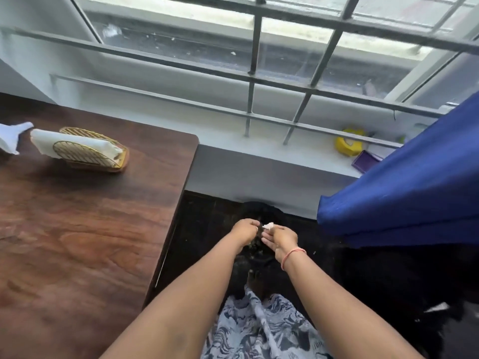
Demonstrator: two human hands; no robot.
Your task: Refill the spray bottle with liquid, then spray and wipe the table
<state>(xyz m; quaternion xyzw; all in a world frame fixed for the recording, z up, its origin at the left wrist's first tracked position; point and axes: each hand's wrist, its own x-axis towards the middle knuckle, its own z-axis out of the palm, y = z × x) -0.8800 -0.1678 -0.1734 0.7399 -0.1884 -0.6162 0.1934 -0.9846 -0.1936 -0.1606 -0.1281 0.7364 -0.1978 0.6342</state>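
My left hand (pixel 245 229) and my right hand (pixel 281 239) are held out together low over the dark floor, to the right of the wooden table (pixel 77 229). A small white scrap of tissue (pixel 268 225) is pinched at my right hand's fingertips. My left hand's fingers are curled shut just beside the scrap, and whether they touch it is unclear. A dark round shape (pixel 259 211), perhaps a bin, lies under the hands. A white object (pixel 11 136), possibly the spray bottle's trigger head, shows at the table's far left edge.
A gold wire napkin holder (pixel 88 151) with white napkins stands on the table's back part. A barred window (pixel 259 73) and a ledge with a yellow item (pixel 348 145) lie ahead. A blue cloth (pixel 404 190) hangs at the right.
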